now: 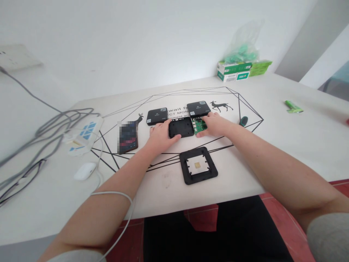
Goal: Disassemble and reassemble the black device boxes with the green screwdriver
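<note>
Frame centre: left hand [160, 136] clasps black shell [181, 128], likely steadying it; right hand [215, 125] pinches green board [200, 126] by edges, perhaps sparing components.

Lighting: bright, diffuse; white wall [163, 47] palest just above the tabletop [240, 171], greyer toward far left. Pillar [297, 43], far right: grey, shaded. Shadows: faint, soft. Black case shell [181, 127]: dark interior, little detail. Distortion: wide-angle; forearms [272, 167] stretched toward near corners. Wall socket [17, 57], left: soft. Smartphone [128, 137]: partly pixelated. Box [234, 68] print, far right: illegible.
</note>
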Action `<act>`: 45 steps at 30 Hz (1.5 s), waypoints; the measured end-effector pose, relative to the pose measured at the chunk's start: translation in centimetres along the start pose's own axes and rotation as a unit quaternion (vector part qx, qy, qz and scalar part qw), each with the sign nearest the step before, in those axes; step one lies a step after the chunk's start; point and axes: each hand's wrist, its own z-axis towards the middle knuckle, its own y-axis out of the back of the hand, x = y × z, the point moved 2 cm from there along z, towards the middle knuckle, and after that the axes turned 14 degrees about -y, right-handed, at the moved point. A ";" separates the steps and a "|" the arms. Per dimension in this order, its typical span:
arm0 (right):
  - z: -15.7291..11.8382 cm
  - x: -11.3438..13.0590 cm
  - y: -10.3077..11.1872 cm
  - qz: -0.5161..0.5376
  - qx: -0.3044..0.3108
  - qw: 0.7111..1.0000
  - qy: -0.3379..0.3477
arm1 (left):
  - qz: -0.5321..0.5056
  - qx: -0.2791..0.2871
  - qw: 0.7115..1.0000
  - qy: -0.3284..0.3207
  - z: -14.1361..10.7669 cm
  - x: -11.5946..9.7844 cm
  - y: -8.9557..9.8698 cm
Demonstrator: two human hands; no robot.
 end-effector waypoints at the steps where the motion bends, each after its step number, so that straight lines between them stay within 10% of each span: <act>1: 0.0 0.0 0.0 0.001 0.000 1.000 0.001 | 0.001 0.000 1.000 0.000 0.0 0.0 0.0; 45: 1.3 -1.6 0.6 0.011 0.003 0.999 0.049 | 0.035 0.065 0.994 0.077 0.0 1.0 -0.2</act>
